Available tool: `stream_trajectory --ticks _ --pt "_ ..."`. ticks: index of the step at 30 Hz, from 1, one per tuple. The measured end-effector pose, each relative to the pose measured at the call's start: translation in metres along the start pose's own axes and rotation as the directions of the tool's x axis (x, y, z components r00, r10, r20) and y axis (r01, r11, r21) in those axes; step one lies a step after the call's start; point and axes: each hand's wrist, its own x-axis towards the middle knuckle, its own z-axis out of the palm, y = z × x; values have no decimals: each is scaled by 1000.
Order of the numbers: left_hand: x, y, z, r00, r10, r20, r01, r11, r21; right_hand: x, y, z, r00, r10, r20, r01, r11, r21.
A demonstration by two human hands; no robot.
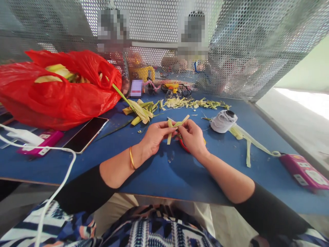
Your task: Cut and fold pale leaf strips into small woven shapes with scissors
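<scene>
Over the middle of the blue table, my left hand [155,136] pinches pale green strips of dried husk or leaf [169,136] between thumb and fingers. From the other side, my right hand [192,138] grips the same strips, and the two hands nearly meet. The strips cross each other, with one end pointing up to the right and another hanging down. Partly hidden beneath my right hand are red-handled scissors [183,145]. To the right of that hand lies a cone of white thread [223,121]. Beyond the hands are loose husk pieces [141,112].
A red plastic bag [84,97] of husks fills the back left. In front of it lie a dark phone [87,134], a magenta box [48,142] and a white cable [69,171]. Another magenta box [304,171] is at right. A perforated metal screen [154,31] stands behind, people beyond it.
</scene>
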Motion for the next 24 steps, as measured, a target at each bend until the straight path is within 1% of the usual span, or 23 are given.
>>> stream_trajectory --ticks 2,4,6,7,9,10,12,13,14,15,17,19,20,21,22,23,24 --pt "1 1 0 999 17 -48 -16 1000 7 0 -2 0 998 56 35 -58 997 46" --pt "2 2 -1 995 15 -97 -13 1000 17 -1 -3 0 993 93 74 -95 995 28" --pt "4 4 -3 990 20 -141 -16 999 29 -3 -5 0 984 94 152 -95 995 2" --pt "5 4 -3 987 27 -159 -22 999 33 -4 -6 0 977 75 200 -77 997 6" --pt "6 5 -4 983 44 -177 -39 999 30 -6 -7 -1 961 -9 277 1 1000 30" --pt "6 5 -4 982 49 -182 -45 999 27 -7 -7 -1 953 -67 294 62 998 26" --pt "7 4 -3 981 59 -183 -56 998 23 -9 -7 -2 934 -193 301 219 974 -56" --pt "7 4 -3 981 67 -184 -64 998 26 -10 -7 -3 917 -255 305 307 942 -134" --pt "7 3 -3 980 79 -184 -74 997 37 -10 -7 -4 894 -317 316 395 890 -227" --pt "7 3 -3 979 95 -182 -86 995 56 -11 -7 -6 865 -373 336 478 817 -323" --pt "6 2 -3 977 131 -171 -113 987 114 -11 -8 -9 791 -475 386 612 623 -488" --pt "5 1 -4 978 152 -143 -125 975 185 -10 -9 -13 714 -572 404 679 428 -596" --pt "5 1 -5 981 154 -117 -125 967 220 -9 -10 -15 680 -617 396 692 359 -627" --pt "4 0 -5 985 150 -85 -124 959 253 -7 -9 -16 650 -657 381 697 316 -644" --pt "3 0 -5 989 141 -47 -122 951 283 -4 -9 -18 630 -686 366 700 296 -650" --pt "2 1 -5 992 129 -9 -120 944 307 -2 -8 -19 623 -698 354 700 294 -651" --pt "1 1 -5 993 116 25 -118 939 325 1 -7 -20 632 -695 343 692 307 -654"
